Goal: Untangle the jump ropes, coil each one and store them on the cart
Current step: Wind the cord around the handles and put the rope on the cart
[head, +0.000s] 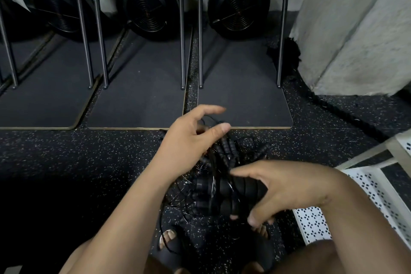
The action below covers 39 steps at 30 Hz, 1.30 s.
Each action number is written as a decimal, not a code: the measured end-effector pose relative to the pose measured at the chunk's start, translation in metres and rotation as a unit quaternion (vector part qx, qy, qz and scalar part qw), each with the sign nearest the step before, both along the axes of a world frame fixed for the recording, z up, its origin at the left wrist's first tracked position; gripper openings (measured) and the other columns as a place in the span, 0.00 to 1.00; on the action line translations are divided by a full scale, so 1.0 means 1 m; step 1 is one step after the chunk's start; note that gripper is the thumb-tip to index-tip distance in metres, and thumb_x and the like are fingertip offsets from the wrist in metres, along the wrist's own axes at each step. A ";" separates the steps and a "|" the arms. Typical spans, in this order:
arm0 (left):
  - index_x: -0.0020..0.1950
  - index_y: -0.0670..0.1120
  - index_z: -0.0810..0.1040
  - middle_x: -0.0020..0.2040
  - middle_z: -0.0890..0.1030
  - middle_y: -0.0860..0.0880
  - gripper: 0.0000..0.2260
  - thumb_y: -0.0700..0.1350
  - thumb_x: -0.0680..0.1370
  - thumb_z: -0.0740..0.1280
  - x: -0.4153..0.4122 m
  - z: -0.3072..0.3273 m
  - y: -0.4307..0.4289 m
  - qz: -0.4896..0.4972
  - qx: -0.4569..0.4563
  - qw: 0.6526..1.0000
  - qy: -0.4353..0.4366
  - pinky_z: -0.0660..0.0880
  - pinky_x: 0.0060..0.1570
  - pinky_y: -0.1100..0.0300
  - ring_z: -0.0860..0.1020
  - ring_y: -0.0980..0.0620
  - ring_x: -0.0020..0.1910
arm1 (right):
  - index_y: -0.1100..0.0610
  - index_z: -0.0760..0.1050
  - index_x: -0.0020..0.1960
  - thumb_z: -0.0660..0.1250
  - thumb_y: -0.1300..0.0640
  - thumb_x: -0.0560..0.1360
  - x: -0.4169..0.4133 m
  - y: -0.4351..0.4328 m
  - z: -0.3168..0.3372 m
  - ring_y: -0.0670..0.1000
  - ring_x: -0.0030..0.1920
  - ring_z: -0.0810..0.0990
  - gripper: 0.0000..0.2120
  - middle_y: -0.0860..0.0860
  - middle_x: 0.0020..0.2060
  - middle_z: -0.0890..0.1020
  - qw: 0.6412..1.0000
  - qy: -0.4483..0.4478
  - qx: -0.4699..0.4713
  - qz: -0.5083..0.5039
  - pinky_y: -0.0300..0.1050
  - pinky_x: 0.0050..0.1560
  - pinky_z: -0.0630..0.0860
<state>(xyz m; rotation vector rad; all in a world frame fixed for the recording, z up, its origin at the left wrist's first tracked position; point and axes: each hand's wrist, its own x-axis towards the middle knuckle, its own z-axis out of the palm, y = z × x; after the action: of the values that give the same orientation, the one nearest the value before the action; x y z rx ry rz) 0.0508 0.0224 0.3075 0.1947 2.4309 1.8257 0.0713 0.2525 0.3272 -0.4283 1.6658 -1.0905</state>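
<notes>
Several jump ropes [224, 155] in one black knot, dead centre, low over the speckled floor [66, 151] just short of the near edge of the right-hand board [242, 100]. Thin cords loop out everywhere, beaded lengths fan up toward the board, stray loops trail down toward the feet. Can't tell how much of the knot sits on the floor vs hangs from the hands.

R hand [287, 191] has the fat end: fingers curled under and thumb laid over a bundle of foam handles [224, 193], clenched round them, w/ cords crossing the foam.

L hand [189, 142] is over the top of the knot, back of the hand to camera, index finger and thumb stretched out. Other fingers tuck behind the palm, so can't tell if they hook a cord.

Bottom of shot, two feet in black sandals [175, 251], right under the tangle.

Right edge, white cart [311, 224] w/ punched-hole panels, just beside the R forearm.

Further out, three boards lie side by side on the floor, steel posts [182, 29] rising from their near corners, a round black fan [149, 4] at the far end of each. Concrete pillar [355, 29] at top right, a thick dark rope [329, 104] running along the floor past its base.
</notes>
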 end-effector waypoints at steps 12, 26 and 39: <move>0.71 0.64 0.74 0.34 0.73 0.58 0.12 0.58 0.87 0.60 -0.002 -0.013 0.015 0.012 0.025 0.999 -0.034 0.67 0.35 0.54 0.70 0.55 0.31 | 0.62 0.77 0.67 0.73 0.70 0.76 -0.008 -0.004 0.009 0.58 0.45 0.82 0.21 0.64 0.61 0.85 0.892 0.066 -0.248 -0.372 0.48 0.40 0.79; 0.73 0.68 0.70 0.28 0.72 0.58 0.19 0.55 0.84 0.68 0.003 -0.012 0.014 -0.005 -0.093 0.996 0.007 0.68 0.34 0.58 0.69 0.59 0.27 | 0.48 0.79 0.54 0.76 0.68 0.73 -0.015 -0.004 -0.024 0.56 0.38 0.89 0.19 0.53 0.41 0.87 0.920 0.208 0.128 -0.306 0.55 0.38 0.85; 0.64 0.49 0.84 0.41 0.82 0.53 0.10 0.50 0.87 0.67 -0.003 -0.003 0.007 -0.036 0.042 0.998 -0.031 0.73 0.44 0.58 0.77 0.54 0.40 | 0.64 0.72 0.72 0.73 0.71 0.78 0.000 0.005 0.013 0.57 0.44 0.85 0.24 0.68 0.57 0.85 0.983 -0.045 -0.174 -0.044 0.45 0.39 0.81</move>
<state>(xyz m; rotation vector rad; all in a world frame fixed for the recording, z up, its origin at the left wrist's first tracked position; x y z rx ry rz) 0.0475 0.0297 0.3047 0.2244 2.2771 1.8758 0.0712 0.2572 0.3403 -0.5230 1.4266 -1.4544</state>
